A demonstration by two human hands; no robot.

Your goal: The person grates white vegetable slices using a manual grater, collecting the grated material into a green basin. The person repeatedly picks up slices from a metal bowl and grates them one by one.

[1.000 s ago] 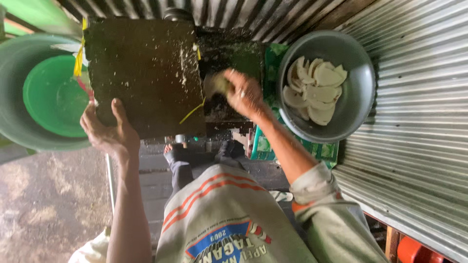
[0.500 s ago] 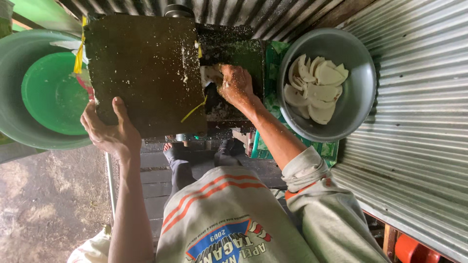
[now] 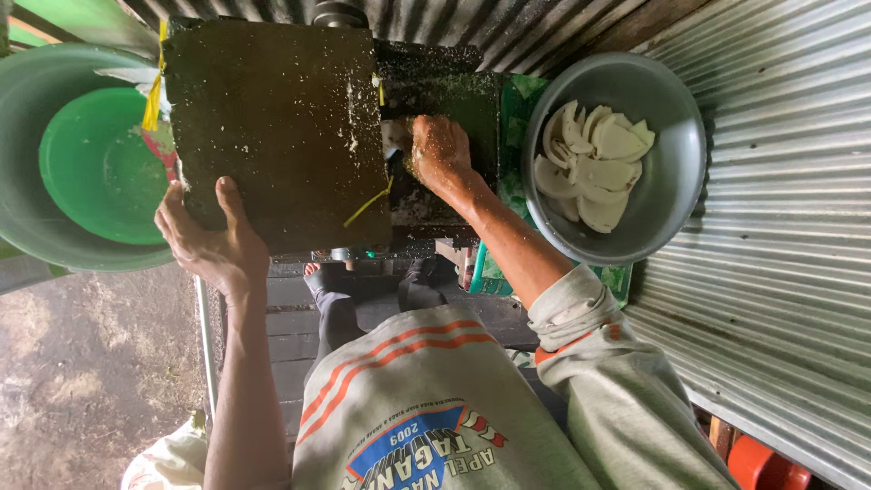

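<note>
My left hand (image 3: 210, 238) rests flat on the near corner of a dark, box-shaped machine cover (image 3: 272, 118) speckled with white shreds. My right hand (image 3: 439, 150) is closed on a pale piece of coconut (image 3: 396, 136) and presses it against the side opening of the machine. A grey metal bowl (image 3: 676, 181) to the right holds several white coconut pieces (image 3: 599, 163).
A green basin (image 3: 36, 227) with a smaller green bowl (image 3: 95, 168) inside stands at the left. Corrugated metal sheeting (image 3: 780, 272) runs along the right and top. A green crate (image 3: 508, 263) sits under the metal bowl. Bare ground (image 3: 82, 381) shows at lower left.
My right hand has moved left from beside the metal bowl to the machine's opening, carrying the coconut piece. My left hand has stayed on the cover.
</note>
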